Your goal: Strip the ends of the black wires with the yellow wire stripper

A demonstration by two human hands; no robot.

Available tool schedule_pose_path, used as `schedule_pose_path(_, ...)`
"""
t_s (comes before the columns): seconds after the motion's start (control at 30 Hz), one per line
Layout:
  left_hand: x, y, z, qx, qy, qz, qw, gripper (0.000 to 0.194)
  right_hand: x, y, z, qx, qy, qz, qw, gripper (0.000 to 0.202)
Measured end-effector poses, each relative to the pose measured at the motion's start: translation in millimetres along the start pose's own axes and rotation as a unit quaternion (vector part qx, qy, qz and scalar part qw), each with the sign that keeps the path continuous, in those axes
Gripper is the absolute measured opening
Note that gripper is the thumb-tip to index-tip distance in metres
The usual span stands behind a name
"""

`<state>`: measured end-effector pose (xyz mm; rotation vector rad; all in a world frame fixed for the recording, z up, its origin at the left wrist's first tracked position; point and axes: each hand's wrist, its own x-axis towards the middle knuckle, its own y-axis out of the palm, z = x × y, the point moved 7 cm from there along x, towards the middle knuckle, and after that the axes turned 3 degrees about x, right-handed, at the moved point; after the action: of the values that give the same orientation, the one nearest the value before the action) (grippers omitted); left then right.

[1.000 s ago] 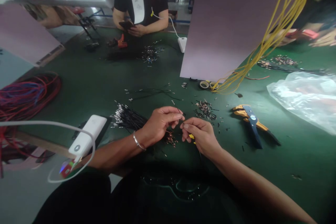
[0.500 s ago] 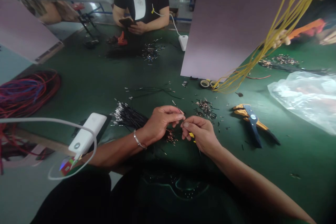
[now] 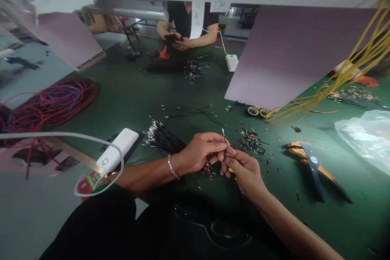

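My left hand (image 3: pixel 207 151) pinches a thin dark wire (image 3: pixel 224 138), whose silvery tip points up above the fingers. Close against it, my right hand (image 3: pixel 246 170) is closed with its fingertips at the lower part of the same wire; the exact grip is hidden by the fingers. Something small and yellow (image 3: pixel 232 171) shows under the right hand. Behind the left wrist lies a bundle of black wires (image 3: pixel 166 137) with silvery ends, and bare copper ends (image 3: pixel 209 170) show below that hand. A pile of small dark and coppery bits (image 3: pixel 252 141) sits just beyond the right hand.
Blue-and-yellow wire strippers (image 3: pixel 313 162) lie at right, near a clear plastic bag (image 3: pixel 368 136). Yellow wires (image 3: pixel 344 85) hang down by tape rolls (image 3: pixel 253 111). A white power bank (image 3: pixel 117 150) and red cables (image 3: pixel 67 99) are left. Across the table a person holds a phone (image 3: pixel 173 38).
The view has tilted up and shifted left, so everything sits lower and further right. My hands have drawn together, and the wire's tip now stands more upright.
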<state>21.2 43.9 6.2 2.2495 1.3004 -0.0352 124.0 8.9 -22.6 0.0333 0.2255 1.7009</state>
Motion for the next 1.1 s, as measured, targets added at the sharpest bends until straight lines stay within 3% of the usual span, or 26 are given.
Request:
schedule_pose_path(0.13, -2.1, 1.0, 3.7, -0.016, -0.007, 0.0, 1.0, 0.011, -2.2, -2.7, 11.8, -0.169, -0.063, -0.028, 0.983, 0.014)
schedule_pose_path(0.23, -3.5, 2.4, 8.3, -0.012, -0.022, -0.002, 1.0, 0.011, -5.8, -1.2, 25.4, -0.31, -0.156, -0.054, 0.936, 0.015)
schedule_pose_path(0.33, -5.3, 3.2, 10.5, -0.013, -0.038, -0.015, 0.999, 0.011, -9.9, 4.8, 33.0, -0.385, -0.227, -0.052, 0.893, 0.015)
schedule_pose_path(0.5, -7.5, 4.1, 11.7, -0.011, -0.046, -0.029, 0.998, 0.01, -15.4, 13.7, 42.6, -0.41, -0.296, -0.037, 0.862, 0.018)
schedule_pose_path(1.1, -4.6, 5.2, 34.6, -0.099, -0.118, -0.016, 0.988, 0.008, -19.5, 14.8, 38.9, -0.488, -0.359, -0.066, 0.793, 0.024)
